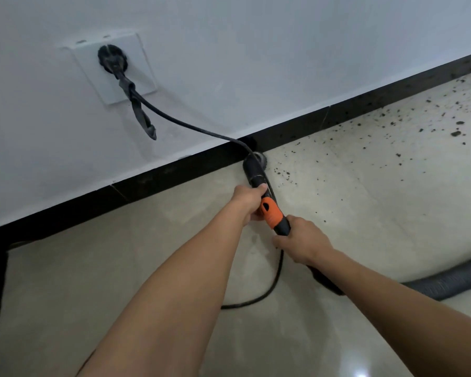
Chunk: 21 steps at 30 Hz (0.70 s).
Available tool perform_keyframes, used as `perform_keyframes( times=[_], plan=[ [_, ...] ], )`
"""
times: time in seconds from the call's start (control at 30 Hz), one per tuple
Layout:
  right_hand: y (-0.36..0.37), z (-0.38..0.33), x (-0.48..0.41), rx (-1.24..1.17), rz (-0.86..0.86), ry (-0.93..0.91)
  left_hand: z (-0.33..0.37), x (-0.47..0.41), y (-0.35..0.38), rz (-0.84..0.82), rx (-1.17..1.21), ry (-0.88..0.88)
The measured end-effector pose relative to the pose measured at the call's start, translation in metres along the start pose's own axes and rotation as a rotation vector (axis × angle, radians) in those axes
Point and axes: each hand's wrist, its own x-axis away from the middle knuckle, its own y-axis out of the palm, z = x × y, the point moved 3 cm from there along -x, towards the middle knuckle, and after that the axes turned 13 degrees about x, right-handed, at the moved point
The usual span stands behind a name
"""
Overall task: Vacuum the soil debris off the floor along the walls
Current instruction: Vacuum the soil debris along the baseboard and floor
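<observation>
Left hand [247, 200] curls round the black tube of the vacuum wand [272, 213]. Right hand [303, 240] grips its rear end behind the orange collar. Nozzle [254, 165] sits where the baseboard [174, 172] meets the floor [365, 213]. Soil debris [457, 133] lies scattered to its right along the wall, uncleared. Power cord [191, 126] runs from the plug [112, 59] across the nozzle. Likely risk: sweeping right drags the cord taut, snagging the nozzle or yanking the plug loose.

Pretty dim, flat bluish light. Small glare on the floor [360, 372] at 5 o'clock, edges bend fisheye-style, everything slightly soft.
</observation>
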Motion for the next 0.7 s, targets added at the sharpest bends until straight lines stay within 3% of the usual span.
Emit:
perform_keyframes(
  times=[0.1, 0.3, 0.4, 0.57, 0.7],
  plan=[
    [0.001, -0.003, 0.001, 0.003, -0.020, -0.047, -0.001, -0.002, -0.006, -0.017, 0.030, -0.020],
    [0.044, -0.044, 0.052, 0.314, -0.046, -0.343, -0.043, 0.060, -0.128, -0.126, -0.076, -0.326],
    [0.065, -0.049, 0.085, 0.336, -0.025, -0.417, -0.071, 0.094, -0.158, -0.156, -0.095, -0.359],
    [0.054, -0.025, 0.123, 0.262, 0.094, -0.331, -0.069, 0.116, -0.118, -0.296, 0.008, -0.248],
    [0.042, 0.011, 0.143, 0.148, 0.103, -0.153, -0.067, 0.117, -0.056, -0.354, -0.107, -0.218]
  ],
)
